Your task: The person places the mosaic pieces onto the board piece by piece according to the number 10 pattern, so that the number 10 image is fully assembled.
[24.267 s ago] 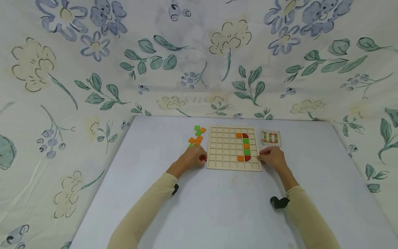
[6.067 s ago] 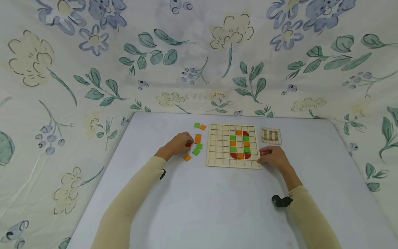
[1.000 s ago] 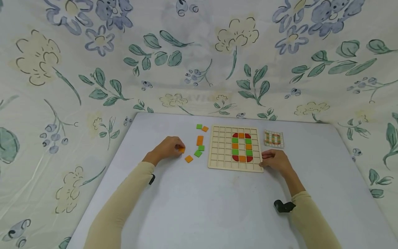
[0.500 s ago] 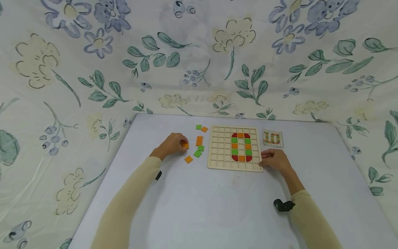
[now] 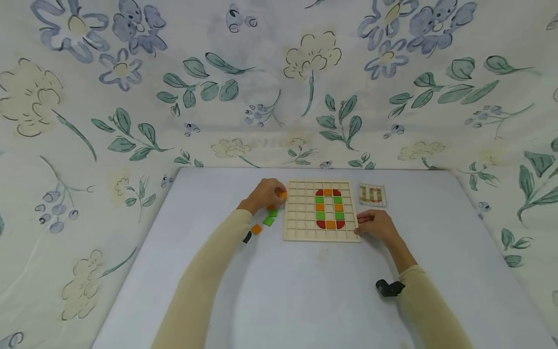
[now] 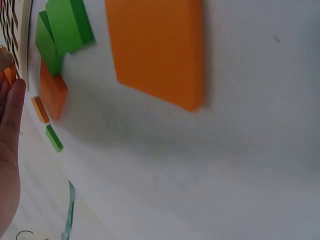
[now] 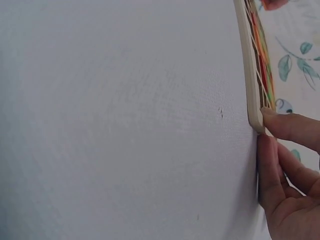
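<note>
My left hand [image 5: 263, 195] pinches an orange square tile [image 5: 283, 195] at the left edge of the wooden grid board [image 5: 301, 236]. In the left wrist view the fingers and that tile show at the far left, beside the board. On the board, red, orange and green tiles form an upright oval ring; a red corner tile [image 5: 320, 224] marks its lower left. My right hand [image 5: 376, 225] grips the board's near right corner. The right wrist view shows the thumb [image 7: 287, 127] on top of the rim and the fingers [image 7: 270, 172] against its side and underneath.
Left of the board lie loose tiles: an orange one [image 5: 256, 229], a green one [image 5: 268, 221], another green one [image 5: 273, 213] and others partly behind the left hand. A checked pattern card [image 5: 372, 195] lies right of the board on the white table [image 5: 305, 300].
Over the last second my left hand has carried the orange tile rightward to the board's edge. Since the oldest frame, the ring has gained its left side. The right hand keeps its grip.
</note>
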A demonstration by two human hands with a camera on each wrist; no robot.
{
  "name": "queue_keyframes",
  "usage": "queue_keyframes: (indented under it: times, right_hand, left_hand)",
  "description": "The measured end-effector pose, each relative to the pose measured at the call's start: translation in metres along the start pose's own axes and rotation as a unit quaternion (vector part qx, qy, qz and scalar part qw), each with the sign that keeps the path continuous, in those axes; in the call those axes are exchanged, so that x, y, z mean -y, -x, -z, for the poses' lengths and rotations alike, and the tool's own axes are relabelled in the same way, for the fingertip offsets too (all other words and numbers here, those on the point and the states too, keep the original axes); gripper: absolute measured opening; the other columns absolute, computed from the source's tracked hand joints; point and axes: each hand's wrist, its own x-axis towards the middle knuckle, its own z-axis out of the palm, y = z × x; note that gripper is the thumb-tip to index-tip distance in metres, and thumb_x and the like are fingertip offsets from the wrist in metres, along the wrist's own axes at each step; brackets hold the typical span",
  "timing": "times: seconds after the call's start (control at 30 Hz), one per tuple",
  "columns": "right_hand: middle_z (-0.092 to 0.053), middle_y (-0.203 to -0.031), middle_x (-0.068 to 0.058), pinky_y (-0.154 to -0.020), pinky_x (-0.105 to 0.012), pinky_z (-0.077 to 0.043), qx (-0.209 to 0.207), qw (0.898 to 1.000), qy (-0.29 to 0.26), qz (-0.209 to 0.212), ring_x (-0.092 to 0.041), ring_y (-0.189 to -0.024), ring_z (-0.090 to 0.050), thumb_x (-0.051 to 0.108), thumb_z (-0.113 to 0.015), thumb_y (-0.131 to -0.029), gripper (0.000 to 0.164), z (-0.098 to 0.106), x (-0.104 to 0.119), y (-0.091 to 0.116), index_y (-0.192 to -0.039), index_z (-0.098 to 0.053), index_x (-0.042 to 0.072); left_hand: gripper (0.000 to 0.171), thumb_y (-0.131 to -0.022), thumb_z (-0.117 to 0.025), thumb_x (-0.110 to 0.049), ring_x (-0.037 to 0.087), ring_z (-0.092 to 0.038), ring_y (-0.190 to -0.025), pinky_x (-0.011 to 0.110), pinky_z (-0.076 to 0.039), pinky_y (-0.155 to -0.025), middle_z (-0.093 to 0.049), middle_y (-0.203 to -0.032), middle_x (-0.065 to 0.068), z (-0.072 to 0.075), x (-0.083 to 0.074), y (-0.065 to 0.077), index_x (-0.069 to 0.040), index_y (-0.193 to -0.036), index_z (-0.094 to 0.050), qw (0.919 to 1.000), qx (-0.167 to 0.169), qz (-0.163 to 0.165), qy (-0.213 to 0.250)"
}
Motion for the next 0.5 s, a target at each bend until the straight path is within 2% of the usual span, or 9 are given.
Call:
queue_keyframes:
  times: [0.17, 0.4, 0.5]
  right_hand:
    - [-0.067, -0.099, -0.011, -0.081, -0.035, -0.048, 0.001, 1.0, -0.002, -0.007, -0.024, -0.09, -0.06, 0.011, -0.082, -0.073, 0.046, -0.005, 0.001, -0.003, -0.114, -0.065, -0.002]
    - [-0.066, -0.098, -0.011, -0.08, -0.035, -0.048, 0.001, 1.0, -0.011, -0.007, -0.024, -0.089, -0.06, 0.01, -0.084, -0.07, 0.047, -0.004, 0.001, -0.003, -0.112, -0.065, -0.002]
    - [-0.066, -0.098, -0.012, -0.08, -0.035, -0.048, 0.0, 1.0, -0.009, -0.004, -0.024, -0.089, -0.06, 0.01, -0.083, -0.071, 0.047, -0.001, 0.001, -0.002, -0.112, -0.065, -0.002]
  left_hand:
    - [0.029, -0.08, -0.076, -0.009, 0.022, -0.056, -0.088, 0.033, -0.049, -0.083, -0.066, -0.099, 0.009, -0.009, -0.003, -0.011, 0.0, -0.107, -0.072, 0.9999, -0.012, -0.005, -0.009]
    - [0.031, -0.083, -0.075, -0.007, 0.023, -0.059, -0.097, 0.036, -0.049, -0.089, -0.066, -0.107, 0.009, -0.014, -0.011, -0.016, -0.001, -0.113, -0.071, 0.9991, -0.015, 0.04, -0.002]
    - [0.029, -0.085, -0.074, -0.007, 0.023, -0.06, -0.1, 0.035, -0.049, -0.091, -0.066, -0.108, 0.009, -0.014, -0.012, -0.019, -0.002, -0.113, -0.071, 0.9991, -0.016, 0.038, -0.002]
